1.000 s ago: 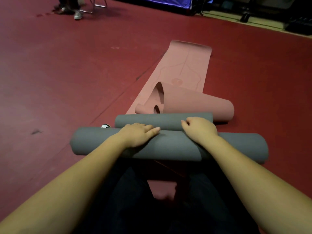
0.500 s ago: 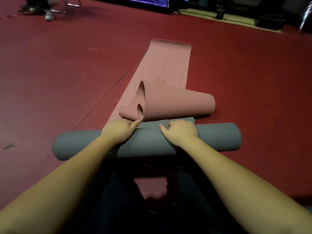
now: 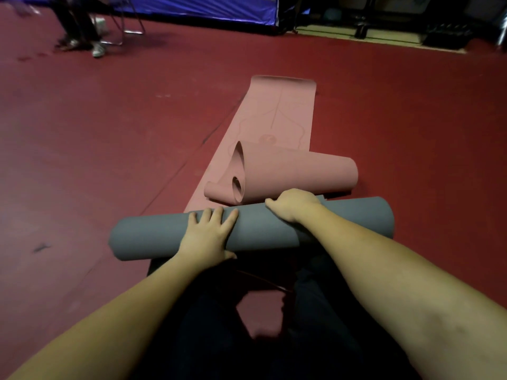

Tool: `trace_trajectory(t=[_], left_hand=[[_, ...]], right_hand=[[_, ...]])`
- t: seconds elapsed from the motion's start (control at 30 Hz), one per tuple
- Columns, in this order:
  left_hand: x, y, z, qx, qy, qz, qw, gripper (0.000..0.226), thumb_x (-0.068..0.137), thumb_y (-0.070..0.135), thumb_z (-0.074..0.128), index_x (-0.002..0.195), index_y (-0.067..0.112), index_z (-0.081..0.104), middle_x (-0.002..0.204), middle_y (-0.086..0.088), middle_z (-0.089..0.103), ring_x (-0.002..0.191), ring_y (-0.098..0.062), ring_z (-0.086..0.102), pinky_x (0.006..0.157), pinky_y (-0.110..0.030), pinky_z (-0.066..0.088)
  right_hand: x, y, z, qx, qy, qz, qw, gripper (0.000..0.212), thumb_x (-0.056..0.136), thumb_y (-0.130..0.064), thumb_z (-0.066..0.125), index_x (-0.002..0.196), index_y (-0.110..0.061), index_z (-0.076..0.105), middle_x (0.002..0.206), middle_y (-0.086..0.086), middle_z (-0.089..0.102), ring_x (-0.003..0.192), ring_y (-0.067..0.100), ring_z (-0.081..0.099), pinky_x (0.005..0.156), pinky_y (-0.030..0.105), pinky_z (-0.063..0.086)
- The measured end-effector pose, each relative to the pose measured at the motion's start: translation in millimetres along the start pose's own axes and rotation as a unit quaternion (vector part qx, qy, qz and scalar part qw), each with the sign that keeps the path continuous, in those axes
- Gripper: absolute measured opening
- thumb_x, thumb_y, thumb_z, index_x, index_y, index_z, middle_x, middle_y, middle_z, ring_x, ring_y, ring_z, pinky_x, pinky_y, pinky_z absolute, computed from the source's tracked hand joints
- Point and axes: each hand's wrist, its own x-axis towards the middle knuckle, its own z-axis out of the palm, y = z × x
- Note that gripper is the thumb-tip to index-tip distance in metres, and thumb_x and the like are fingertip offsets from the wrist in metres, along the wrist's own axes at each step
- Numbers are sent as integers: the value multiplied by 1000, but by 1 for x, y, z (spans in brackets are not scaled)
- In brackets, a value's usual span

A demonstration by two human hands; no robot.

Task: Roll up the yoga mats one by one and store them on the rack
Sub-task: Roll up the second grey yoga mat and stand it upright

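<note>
Dark red floor (image 3: 82, 160) fills the room, with a seated person's legs and shoes (image 3: 97, 49) beside a metal chair frame (image 3: 129, 26) at the far left and a blue drape (image 3: 197, 5) along the back. Nearer, the grey yoga mat (image 3: 153, 234) lies rolled across the floor in front of the wearer's knees. The left hand (image 3: 208, 234) presses flat on top of the roll, fingers (image 3: 219, 215) straight and spread, thumb at the near side. Just right of it, the right hand (image 3: 293, 204) rests on the roll's far upper edge with its fingers curled over that edge. Behind and touching the grey roll sits the pink yoga mat (image 3: 288, 171), loosely and crookedly half rolled, its remaining length stretched flat away toward the back.
</note>
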Motion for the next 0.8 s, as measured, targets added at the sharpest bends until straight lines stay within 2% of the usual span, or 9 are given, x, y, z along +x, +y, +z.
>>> trace_trajectory(t=[0.13,0.3,0.4,0.47,0.5,0.57,0.63,0.7,0.8], left_hand=[[2,-4,-27,-5,-6,26,1000,116,61,77,66,153,26,20,141,-6,44,124,-30,45,99,-51,37],[-6,-9,-66,-80,-39,69,994,114,57,80,67,151,33,22,141,6,47,126,-23,47,97,-44,43],[-6,-9,-69,-105,-82,79,988,113,55,78,71,149,34,25,140,6,50,125,-22,48,95,-39,44],[-2,-8,-63,-128,-117,83,981,114,54,77,73,149,35,27,141,3,50,124,-23,49,96,-38,44],[2,-7,-59,-147,-131,82,977,114,52,76,74,148,35,28,141,2,51,124,-23,49,98,-38,45],[12,-10,-55,-193,-164,73,965,113,49,73,78,146,35,32,138,0,53,120,-23,52,99,-39,45],[23,-16,-53,-242,-204,63,946,113,49,68,83,145,35,33,135,3,54,118,-20,53,100,-37,44],[34,-23,-51,-293,-247,54,922,110,50,61,87,144,37,36,135,10,53,120,-15,52,104,-35,42],[51,-30,-44,-349,-313,30,883,112,49,50,91,146,36,37,136,14,52,122,-13,50,110,-35,38]], right_hand=[[-6,3,-19,5,-53,-14,998,65,96,-55,27,129,-11,61,139,16,54,122,33,53,96,40,40],[-21,4,-45,31,-156,-34,987,54,101,-47,30,136,-16,56,149,10,47,129,27,47,97,37,32],[-25,5,-42,80,-201,-42,975,48,103,-46,35,138,-21,55,148,6,47,128,24,48,92,32,31],[-23,8,-32,91,-215,-31,972,46,103,-44,37,141,-23,52,149,7,46,129,24,47,97,32,32],[-21,9,-26,83,-204,-24,975,49,102,-46,38,140,-21,53,149,9,47,130,26,47,100,34,33],[-13,14,-17,45,-117,-17,992,54,100,-53,37,132,-16,60,143,13,52,126,30,51,99,37,38],[-8,16,-10,16,-6,-37,999,48,99,-52,35,110,-17,66,127,12,62,110,29,56,84,36,44],[-9,16,-2,11,63,-46,997,40,99,-48,33,93,-21,61,114,9,66,97,28,56,72,35,40],[-21,16,7,3,101,-46,994,48,99,-54,33,95,-17,64,113,10,65,103,31,58,74,37,40]])
